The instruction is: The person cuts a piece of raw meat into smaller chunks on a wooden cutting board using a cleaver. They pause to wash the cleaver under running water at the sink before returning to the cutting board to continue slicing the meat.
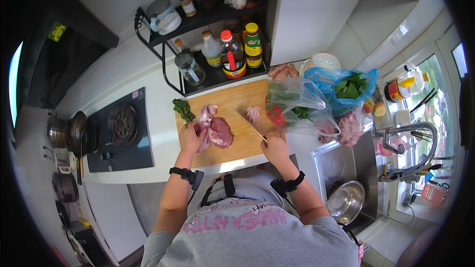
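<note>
A wooden cutting board lies on the white counter before me. On its left half rests a piece of raw meat with a pale, fatty strip along its left side. My left hand presses on that strip with spread fingers. In my right hand is the handle of a knife, its blade pointing up and left over bare board, apart from the meat. Beyond the blade sits a small heap of cut pale meat. Dark green leafy vegetables lie at the board's upper left corner.
Plastic bags of greens overlap the board's right edge. Right of them is a steel sink holding a metal bowl. A black rack with bottles stands behind the board. The cooktop is at the left.
</note>
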